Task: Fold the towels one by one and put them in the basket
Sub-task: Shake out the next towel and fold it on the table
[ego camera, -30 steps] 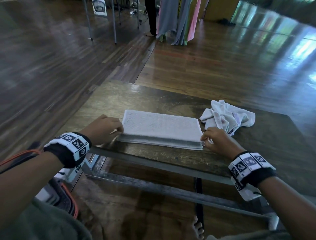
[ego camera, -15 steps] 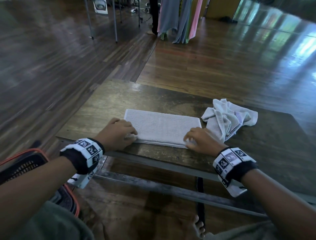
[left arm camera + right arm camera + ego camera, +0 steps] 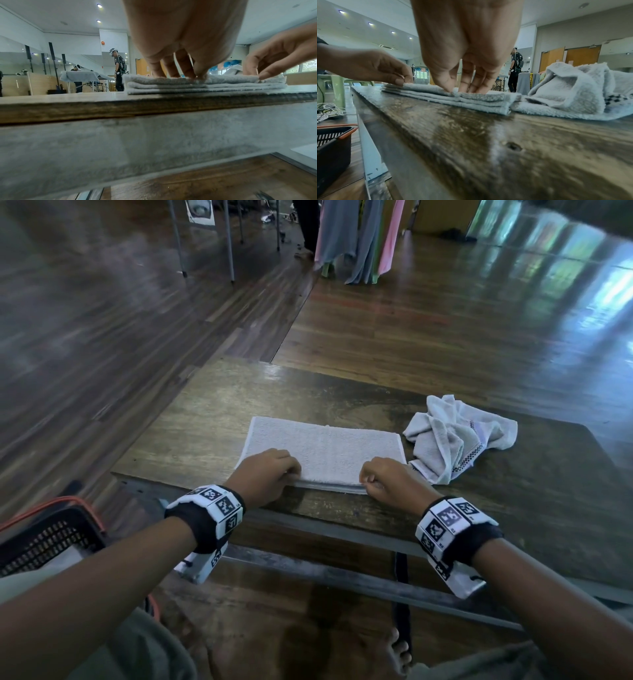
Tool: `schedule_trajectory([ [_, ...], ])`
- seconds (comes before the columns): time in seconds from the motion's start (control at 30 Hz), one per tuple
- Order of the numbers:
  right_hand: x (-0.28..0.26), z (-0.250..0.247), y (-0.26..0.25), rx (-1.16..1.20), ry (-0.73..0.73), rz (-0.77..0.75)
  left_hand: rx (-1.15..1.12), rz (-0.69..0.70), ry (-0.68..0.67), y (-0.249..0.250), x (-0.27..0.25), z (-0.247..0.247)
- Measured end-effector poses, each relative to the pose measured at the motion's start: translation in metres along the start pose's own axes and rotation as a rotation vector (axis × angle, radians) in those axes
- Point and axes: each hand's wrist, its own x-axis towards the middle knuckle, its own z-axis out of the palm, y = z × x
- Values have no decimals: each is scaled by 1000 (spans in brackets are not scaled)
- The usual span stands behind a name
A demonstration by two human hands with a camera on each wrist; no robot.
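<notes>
A white towel (image 3: 325, 450), folded into a flat rectangle of several layers, lies on the wooden table (image 3: 191, 440) near its front edge. My left hand (image 3: 291, 474) pinches the top layer at the near edge, left of centre; its fingertips (image 3: 173, 74) rest on the towel (image 3: 205, 86). My right hand (image 3: 365, 479) pinches the same edge right of centre, thumb and fingers squeezing a small ridge of cloth (image 3: 455, 91). A second, crumpled white towel (image 3: 455, 436) with a chequered border lies just to the right. The black basket (image 3: 44, 539) with an orange rim stands on the floor at lower left.
The table's metal frame (image 3: 342, 573) runs below the front edge, and my bare foot (image 3: 397, 652) is under it. Hanging cloths (image 3: 359, 237) and metal stand legs (image 3: 229, 244) are far behind. Another person (image 3: 120, 67) stands in the background.
Both hands slid from the towel's outer ends inward along its near edge and now pinch the top layer there. The towel stays flat in place.
</notes>
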Motion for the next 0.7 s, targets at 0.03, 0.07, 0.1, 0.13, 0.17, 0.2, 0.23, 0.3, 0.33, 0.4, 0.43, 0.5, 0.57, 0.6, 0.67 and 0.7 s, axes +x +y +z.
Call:
schedule_trajectory([
  [0.03, 0, 0, 1, 0, -14, -1, 1, 16, 0, -1, -2, 0],
  [0.07, -1, 1, 2, 1, -30, -3, 7, 36, -4, -2, -3, 1],
  [0.1, -1, 1, 4, 2, -38, -9, 17, 52, -11, -2, -4, 1],
  [0.13, -1, 0, 5, -2, -38, -16, 29, 62, -18, -3, -5, 0],
  [0.17, 0, -1, 6, -13, -30, -24, 44, 67, -23, -3, -6, -3],
  [0.2, 0, -3, 5, -28, -26, -25, 64, 70, -22, -5, -6, -5],
  [0.23, 1, -6, 5, -47, -26, -19, 88, 62, -15, -6, -7, -7],
  [0.3, 7, -13, 4, -120, -25, -1, 130, -16, 7, -12, -9, -13],
  [0.33, 12, -16, 3, -165, -23, 8, 143, -81, 19, -16, -11, -16],
  [0.4, 28, -23, -1, -217, -44, 32, 167, -214, 40, -24, -17, -19],
  [0.43, 39, -26, -4, -229, -53, 42, 171, -273, 50, -28, -20, -21],
  [0.5, 65, -31, -11, -242, -50, 62, 150, -387, 77, -32, -25, -22],
  [0.57, 95, -29, -23, -219, -33, 68, 99, -504, 92, -33, -30, -22],
  [0.6, 110, -26, -31, -189, -31, 69, 65, -562, 85, -34, -32, -21],
  [0.67, 135, -17, -49, -136, -53, 69, 4, -670, 57, -33, -32, -21],
  [0.7, 147, -12, -58, -125, -62, 65, -15, -714, 33, -33, -31, -22],
])
